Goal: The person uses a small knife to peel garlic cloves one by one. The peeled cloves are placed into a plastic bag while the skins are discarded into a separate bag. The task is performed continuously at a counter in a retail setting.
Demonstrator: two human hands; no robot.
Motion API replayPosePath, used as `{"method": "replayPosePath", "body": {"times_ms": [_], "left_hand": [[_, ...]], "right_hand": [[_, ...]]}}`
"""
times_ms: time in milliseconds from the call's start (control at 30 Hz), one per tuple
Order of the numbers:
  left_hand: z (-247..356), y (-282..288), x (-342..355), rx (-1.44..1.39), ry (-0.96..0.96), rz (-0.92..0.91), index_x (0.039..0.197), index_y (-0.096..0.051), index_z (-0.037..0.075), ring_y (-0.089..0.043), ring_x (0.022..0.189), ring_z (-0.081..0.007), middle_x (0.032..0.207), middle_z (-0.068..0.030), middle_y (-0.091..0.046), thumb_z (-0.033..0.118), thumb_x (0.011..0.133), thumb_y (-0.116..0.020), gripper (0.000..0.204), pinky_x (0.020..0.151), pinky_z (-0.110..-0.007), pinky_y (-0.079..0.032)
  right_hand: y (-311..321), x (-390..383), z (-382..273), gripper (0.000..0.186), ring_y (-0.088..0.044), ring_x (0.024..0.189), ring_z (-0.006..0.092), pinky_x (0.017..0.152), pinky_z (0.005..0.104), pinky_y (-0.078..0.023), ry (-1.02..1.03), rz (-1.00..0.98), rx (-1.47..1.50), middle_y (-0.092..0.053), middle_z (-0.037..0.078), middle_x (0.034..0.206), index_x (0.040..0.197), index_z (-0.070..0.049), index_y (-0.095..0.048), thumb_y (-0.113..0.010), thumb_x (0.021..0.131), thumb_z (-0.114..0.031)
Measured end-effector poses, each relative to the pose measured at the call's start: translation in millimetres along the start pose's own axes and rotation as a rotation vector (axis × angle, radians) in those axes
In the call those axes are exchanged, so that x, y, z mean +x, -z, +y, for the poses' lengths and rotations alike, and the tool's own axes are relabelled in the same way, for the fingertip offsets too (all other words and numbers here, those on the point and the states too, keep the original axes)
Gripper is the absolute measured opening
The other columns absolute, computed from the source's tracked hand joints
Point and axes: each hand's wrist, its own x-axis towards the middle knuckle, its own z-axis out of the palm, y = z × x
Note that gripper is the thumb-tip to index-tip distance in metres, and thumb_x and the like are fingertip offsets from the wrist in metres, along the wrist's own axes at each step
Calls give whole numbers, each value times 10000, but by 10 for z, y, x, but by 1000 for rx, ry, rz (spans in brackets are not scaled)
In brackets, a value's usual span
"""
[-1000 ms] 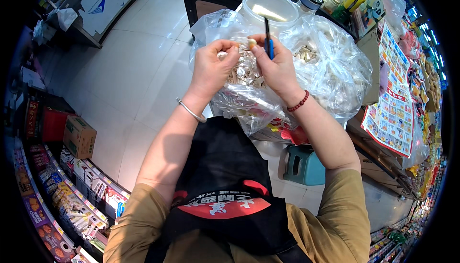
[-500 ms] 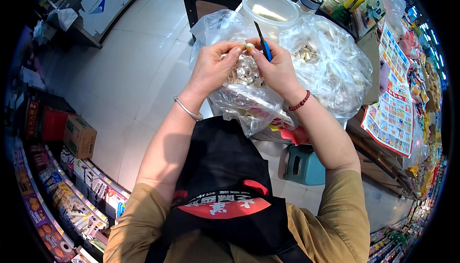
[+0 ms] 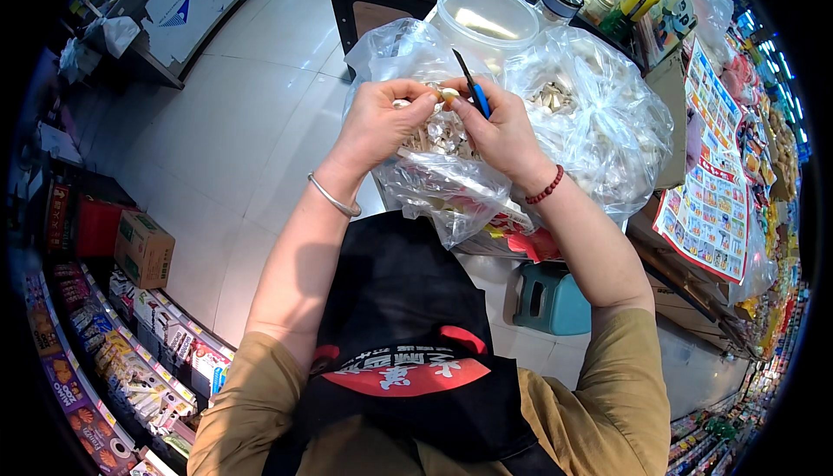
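My left hand (image 3: 386, 120) has its thumb and forefinger pinched at a small pale garlic clove (image 3: 449, 93). My right hand (image 3: 501, 131) holds the same clove between its fingertips and also grips a utility knife (image 3: 478, 97) with a blue handle, its dark blade pointing up and away from me. Below both hands an opened clear plastic bag (image 3: 438, 190) holds garlic and loose papery peelings (image 3: 438, 137). A second bulky clear bag (image 3: 607, 129) with similar contents sits to the right of my right hand.
A round lidded plastic tub (image 3: 486, 7) and a jar with dark lid (image 3: 562, 0) stand behind the bags. A printed flyer (image 3: 707, 181) lies at the right. A teal stool (image 3: 551, 298) is under the table. Snack shelves (image 3: 121, 372) and a cardboard box (image 3: 143, 246) are lower left.
Both hands have moved slightly down over the open bag and closer together at the clove. The knife in my right hand has tilted further to the left.
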Motion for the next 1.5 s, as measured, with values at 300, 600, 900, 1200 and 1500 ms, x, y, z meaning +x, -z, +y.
{"method": "replayPosePath", "body": {"times_ms": [300,600,900,1200,1500], "left_hand": [[-86,-59,6,-4,-92,85,969,-710,-34,-568,730,-34,837,-14,-676,137,909,-672,185,649,-193,-468],[-37,-116,-3,83,-97,171,911,-708,-52,-578,702,-64,751,-35,-677,177,865,-689,235,632,-238,-480],[-8,-198,16,204,-109,226,917,-696,-43,-613,700,-105,759,-61,-677,166,901,-663,212,640,-254,-490],[-26,-116,-13,250,-351,108,1069,-696,-32,-545,745,-90,813,-36,-608,117,945,-621,208,679,-242,-445],[-58,-138,-25,309,-355,142,992,-698,-40,-562,732,-86,814,-43,-635,113,930,-630,178,651,-241,-453]], "right_hand": [[-39,5,-66,225,-600,730,88,654,257,-497,-9,64,-21,-675,57,831,1074,3,-644,-686,889,-118],[-16,21,-83,216,-537,629,48,567,224,-446,-43,113,12,-649,3,790,1098,-12,-644,-663,909,-114],[-44,39,-107,235,-486,560,19,492,171,-394,63,189,222,-641,-3,815,1192,-24,-617,-581,976,-108],[-38,26,-16,237,-549,674,102,621,267,-459,-55,119,-26,-651,68,804,1084,12,-646,-655,899,-135],[-55,16,-10,234,-670,792,284,724,344,-517,18,124,-218,-676,182,891,1071,0,-650,-648,873,-124]]}}
